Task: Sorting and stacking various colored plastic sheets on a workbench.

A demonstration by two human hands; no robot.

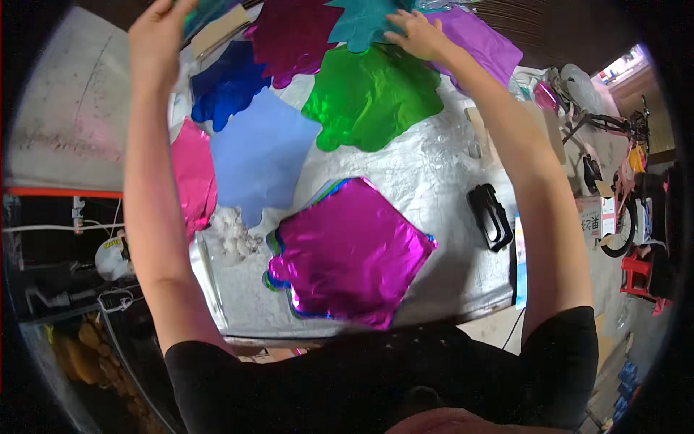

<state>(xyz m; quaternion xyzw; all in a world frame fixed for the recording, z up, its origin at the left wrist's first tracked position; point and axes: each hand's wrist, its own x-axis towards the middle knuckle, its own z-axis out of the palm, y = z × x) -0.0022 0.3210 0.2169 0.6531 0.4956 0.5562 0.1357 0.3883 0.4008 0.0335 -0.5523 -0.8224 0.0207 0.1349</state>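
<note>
Near the top left, my left hand is closed at the edge of a dark teal foil sheet; the upper frame edge cuts off part of both. My right hand reaches to the far side, fingers spread over a turquoise foil sheet. Beside it lie a purple foil sheet and a shiny green one. Closer to me rests a stack of flat foil shapes, like deflated balloons, with a magenta one on top. Blue and green edges peek out beneath it.
More foil sheets lie around: dark red, navy, pale blue and pink. A black oblong object sits at right on the silvery table cover. Crumpled whitish material lies left. A bicycle stands beyond the table.
</note>
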